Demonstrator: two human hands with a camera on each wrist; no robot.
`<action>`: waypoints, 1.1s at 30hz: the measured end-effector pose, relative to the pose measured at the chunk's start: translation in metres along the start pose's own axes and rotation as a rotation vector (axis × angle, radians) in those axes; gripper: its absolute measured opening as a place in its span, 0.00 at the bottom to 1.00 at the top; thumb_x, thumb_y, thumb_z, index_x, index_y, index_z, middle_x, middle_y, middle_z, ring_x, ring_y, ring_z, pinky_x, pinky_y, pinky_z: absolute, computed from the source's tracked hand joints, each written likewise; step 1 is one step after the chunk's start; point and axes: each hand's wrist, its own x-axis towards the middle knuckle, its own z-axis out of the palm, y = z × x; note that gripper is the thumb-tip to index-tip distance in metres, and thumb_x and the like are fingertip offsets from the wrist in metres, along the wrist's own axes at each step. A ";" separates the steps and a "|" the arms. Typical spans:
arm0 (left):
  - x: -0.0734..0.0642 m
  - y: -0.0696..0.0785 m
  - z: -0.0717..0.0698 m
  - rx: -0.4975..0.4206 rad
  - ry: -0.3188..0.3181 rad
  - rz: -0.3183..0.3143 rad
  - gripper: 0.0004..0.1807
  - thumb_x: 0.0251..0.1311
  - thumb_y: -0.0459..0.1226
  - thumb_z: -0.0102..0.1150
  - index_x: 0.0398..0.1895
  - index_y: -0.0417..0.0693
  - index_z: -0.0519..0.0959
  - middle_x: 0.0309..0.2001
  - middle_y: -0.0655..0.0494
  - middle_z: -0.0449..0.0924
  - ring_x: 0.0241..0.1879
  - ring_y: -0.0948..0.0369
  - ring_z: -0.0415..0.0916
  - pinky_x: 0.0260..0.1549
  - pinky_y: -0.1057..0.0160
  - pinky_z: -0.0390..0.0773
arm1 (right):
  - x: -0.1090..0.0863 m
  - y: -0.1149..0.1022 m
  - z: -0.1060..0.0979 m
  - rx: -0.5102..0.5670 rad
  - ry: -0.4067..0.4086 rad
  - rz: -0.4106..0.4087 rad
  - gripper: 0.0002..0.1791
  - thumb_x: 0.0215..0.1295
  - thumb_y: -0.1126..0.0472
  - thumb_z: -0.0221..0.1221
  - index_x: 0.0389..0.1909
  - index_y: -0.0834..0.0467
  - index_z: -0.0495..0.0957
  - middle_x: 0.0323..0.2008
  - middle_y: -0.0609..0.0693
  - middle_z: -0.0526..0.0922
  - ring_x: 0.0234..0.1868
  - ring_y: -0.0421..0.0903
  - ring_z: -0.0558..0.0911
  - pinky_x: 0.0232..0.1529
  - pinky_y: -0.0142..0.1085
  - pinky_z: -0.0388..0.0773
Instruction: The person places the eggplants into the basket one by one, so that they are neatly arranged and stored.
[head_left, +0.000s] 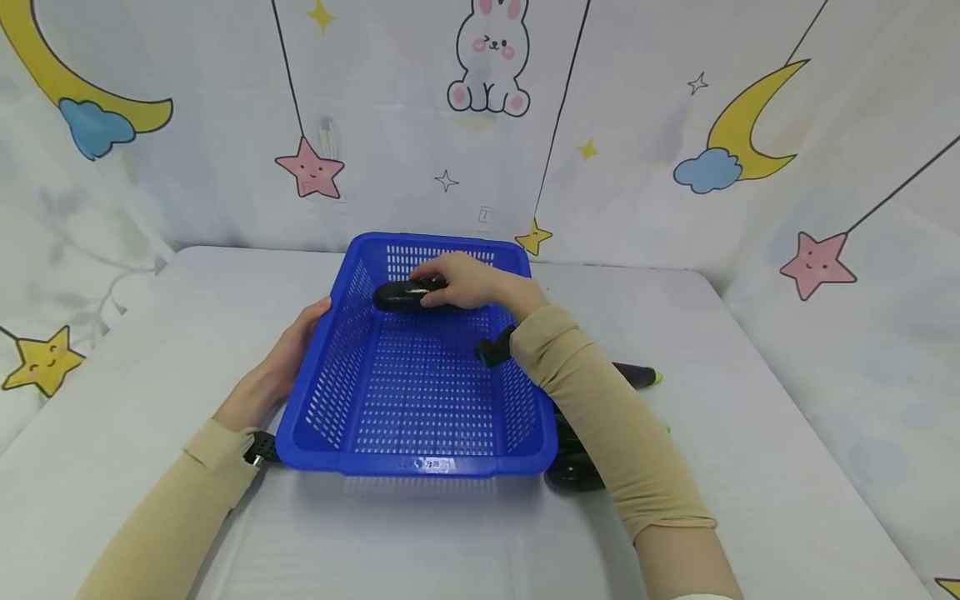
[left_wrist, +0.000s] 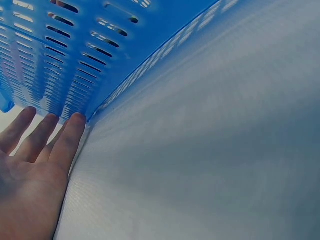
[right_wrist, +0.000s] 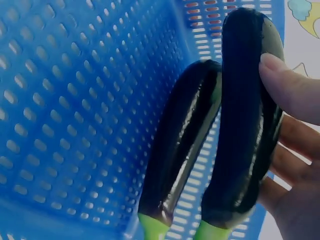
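My right hand [head_left: 467,282] is inside the far end of a blue plastic basket [head_left: 416,464]. It grips a glossy dark eggplant [right_wrist: 240,115] between the thumb on one side and the fingers on the other. Beside that one lies a second eggplant [right_wrist: 182,145] with a green stem end, against the perforated basket. From the head view, dark eggplant skin [head_left: 396,297] shows left of the hand, partly covered by it. My left hand [head_left: 288,350] touches the outside of the basket's left wall, fingers extended [left_wrist: 70,140].
More eggplants lie on the white table right of the basket, partly hidden by the right forearm: one [head_left: 636,375] with a green tip, another [head_left: 576,473] nearer the front. A patterned curtain [head_left: 405,100] hangs behind the table.
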 end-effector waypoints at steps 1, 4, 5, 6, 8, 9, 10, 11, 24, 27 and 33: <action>0.000 0.000 0.000 -0.008 0.001 -0.001 0.36 0.73 0.63 0.32 0.75 0.52 0.51 0.53 0.54 0.78 0.44 0.62 0.80 0.40 0.62 0.82 | 0.000 0.000 0.001 0.012 -0.001 -0.001 0.24 0.72 0.58 0.60 0.66 0.57 0.73 0.61 0.52 0.79 0.60 0.47 0.76 0.66 0.42 0.69; 0.000 0.002 0.000 -0.017 0.004 -0.004 0.36 0.72 0.63 0.32 0.74 0.53 0.53 0.52 0.55 0.78 0.45 0.61 0.80 0.41 0.62 0.82 | 0.001 0.001 0.005 0.049 -0.004 -0.003 0.24 0.71 0.57 0.61 0.66 0.57 0.74 0.60 0.52 0.80 0.59 0.47 0.77 0.64 0.41 0.70; 0.000 0.002 0.000 -0.019 0.005 -0.006 0.36 0.72 0.63 0.33 0.73 0.53 0.53 0.53 0.55 0.78 0.45 0.61 0.80 0.41 0.61 0.82 | 0.001 0.001 0.006 0.066 -0.008 0.001 0.24 0.71 0.57 0.61 0.65 0.57 0.74 0.59 0.52 0.81 0.58 0.47 0.77 0.63 0.41 0.71; 0.000 0.002 0.000 -0.021 0.003 -0.007 0.35 0.72 0.63 0.33 0.73 0.54 0.53 0.53 0.55 0.78 0.46 0.61 0.80 0.41 0.61 0.82 | 0.002 0.002 0.007 0.087 -0.015 0.007 0.24 0.71 0.56 0.62 0.65 0.57 0.74 0.58 0.51 0.81 0.57 0.46 0.78 0.62 0.41 0.72; 0.000 0.002 0.000 -0.035 -0.010 -0.003 0.34 0.72 0.63 0.33 0.72 0.55 0.54 0.53 0.56 0.78 0.46 0.61 0.80 0.42 0.61 0.82 | 0.002 0.003 0.011 0.119 -0.030 0.015 0.24 0.70 0.56 0.62 0.65 0.57 0.75 0.55 0.51 0.82 0.54 0.46 0.79 0.60 0.40 0.73; 0.000 0.002 0.000 -0.047 -0.018 0.002 0.32 0.73 0.62 0.33 0.71 0.55 0.56 0.52 0.56 0.79 0.45 0.61 0.81 0.41 0.62 0.82 | 0.003 0.004 0.012 0.133 -0.037 0.020 0.24 0.70 0.56 0.63 0.64 0.57 0.75 0.54 0.51 0.82 0.53 0.45 0.79 0.60 0.40 0.73; 0.000 0.002 0.000 -0.063 -0.028 0.007 0.31 0.73 0.61 0.33 0.70 0.55 0.58 0.51 0.56 0.80 0.44 0.61 0.82 0.40 0.62 0.82 | 0.003 0.005 0.014 0.148 -0.045 0.025 0.24 0.69 0.57 0.63 0.64 0.57 0.75 0.53 0.51 0.83 0.52 0.45 0.79 0.59 0.40 0.73; 0.000 0.002 0.000 -0.081 -0.041 0.013 0.30 0.74 0.61 0.33 0.69 0.55 0.60 0.50 0.56 0.81 0.43 0.62 0.82 0.39 0.63 0.82 | 0.004 0.006 0.016 0.162 -0.053 0.030 0.24 0.69 0.57 0.64 0.64 0.58 0.76 0.52 0.51 0.83 0.51 0.45 0.79 0.59 0.39 0.73; -0.001 0.007 0.006 -0.211 -0.168 0.061 0.25 0.78 0.54 0.29 0.62 0.52 0.70 0.44 0.54 0.85 0.38 0.62 0.85 0.35 0.65 0.83 | 0.003 0.020 0.023 0.133 -0.121 0.088 0.23 0.67 0.59 0.65 0.61 0.60 0.77 0.52 0.53 0.84 0.52 0.46 0.80 0.60 0.40 0.74; -0.001 0.007 0.007 -0.211 -0.179 0.071 0.25 0.78 0.54 0.28 0.62 0.52 0.69 0.44 0.54 0.84 0.37 0.63 0.85 0.34 0.65 0.83 | 0.002 0.021 0.023 0.114 -0.120 0.096 0.23 0.67 0.59 0.65 0.61 0.60 0.77 0.52 0.53 0.84 0.53 0.46 0.80 0.60 0.40 0.74; -0.001 0.006 0.007 -0.199 -0.173 0.074 0.25 0.78 0.53 0.28 0.63 0.52 0.68 0.44 0.54 0.84 0.37 0.63 0.85 0.34 0.65 0.83 | 0.000 0.023 0.024 0.112 -0.099 0.112 0.21 0.67 0.60 0.66 0.59 0.61 0.78 0.51 0.53 0.84 0.52 0.46 0.81 0.60 0.39 0.74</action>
